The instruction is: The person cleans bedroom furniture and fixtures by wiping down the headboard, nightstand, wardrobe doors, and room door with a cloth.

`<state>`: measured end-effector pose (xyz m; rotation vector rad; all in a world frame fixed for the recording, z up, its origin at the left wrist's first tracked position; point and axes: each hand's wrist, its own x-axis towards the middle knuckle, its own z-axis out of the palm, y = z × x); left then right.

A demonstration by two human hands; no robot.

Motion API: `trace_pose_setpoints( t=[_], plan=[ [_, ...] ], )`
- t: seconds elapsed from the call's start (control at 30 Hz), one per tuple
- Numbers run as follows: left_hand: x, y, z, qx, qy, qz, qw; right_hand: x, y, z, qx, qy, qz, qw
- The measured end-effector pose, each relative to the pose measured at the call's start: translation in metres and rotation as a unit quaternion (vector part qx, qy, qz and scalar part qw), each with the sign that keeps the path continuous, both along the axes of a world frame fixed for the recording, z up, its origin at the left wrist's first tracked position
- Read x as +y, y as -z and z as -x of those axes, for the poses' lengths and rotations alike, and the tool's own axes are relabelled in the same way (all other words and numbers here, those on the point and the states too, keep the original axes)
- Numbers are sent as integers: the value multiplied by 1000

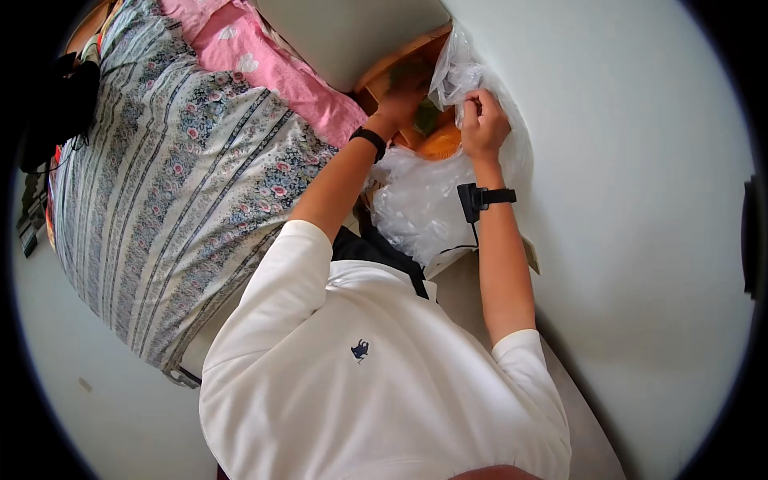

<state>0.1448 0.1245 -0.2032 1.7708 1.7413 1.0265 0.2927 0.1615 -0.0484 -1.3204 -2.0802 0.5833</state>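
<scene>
My right hand (485, 126) is closed, its fingers pinching the upper edge of a clear plastic bag (424, 204). The bag hangs crumpled around and below both hands. My left hand (400, 108) reaches in beside the bag's opening; it is blurred and in shadow, so its fingers and anything in them do not show clearly. Close to it are a green item (426, 118) and an orange item (440, 144), both partly covered by the plastic. Their kind cannot be made out.
On the left is a bed with a striped floral cover (184, 184) and a pink cloth (256, 60). A brown wooden surface (376, 80) lies behind my left hand. The white wall (640, 200) stands close on the right. Dark items (68, 104) sit at far left.
</scene>
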Motion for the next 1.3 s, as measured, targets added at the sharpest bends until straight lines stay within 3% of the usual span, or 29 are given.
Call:
trace_pose_setpoints(
  t=[0.03, 0.1, 0.13, 0.2, 0.3, 0.43, 0.5, 0.53, 0.6, 0.63, 0.7, 0.8, 1.03, 1.1, 1.13, 1.3],
  plan=[
    [0, -7, 3, 1, -5, -2, 1000, 2, 1, 1, 1, -5, -2, 1000],
    [-1, -22, 3, 61, 140, 109, 982, 2, 3, -1, -11, -2, -15, 1000],
    [-1, -17, 1, 62, 140, 109, 982, 1, 3, 0, -10, -1, -16, 1000],
    [-2, -9, -6, -27, 169, 65, 983, 1, 1, 0, -24, -2, -11, 1000],
    [-2, -8, -17, -118, 165, 99, 974, 1, 1, 1, -29, 2, -13, 999],
    [-15, -7, -20, -185, 167, 53, 967, 1, 1, 1, -38, 5, -29, 999],
    [-23, -9, -18, -343, 134, 232, 900, 1, 3, 1, -50, 3, -39, 998],
    [-29, -18, -17, -342, 134, 232, 901, 1, 4, 1, -49, 4, -39, 998],
    [-46, -45, -18, -609, 34, 340, 715, 0, 2, 1, -56, 2, -44, 997],
    [-50, -49, -19, -609, 35, 340, 716, 0, 3, 0, -55, 2, -45, 997],
    [-55, -58, -19, -674, 22, 321, 665, 0, 3, 0, -74, -7, -58, 996],
    [-56, -97, -12, -690, 42, 308, 654, 1, 3, -1, -89, -40, -80, 992],
    [-47, -93, -17, -621, 63, 306, 719, 0, 3, -1, -47, -15, -48, 998],
    [-43, -85, -23, -546, 48, 338, 765, -3, -1, 0, -60, 2, -9, 998],
    [-41, -78, -26, -546, 51, 340, 764, -4, 0, 0, -62, 5, -9, 998],
    [-27, -23, -42, -391, 41, 308, 866, -1, 1, 0, -84, -6, -37, 996]
  ],
)
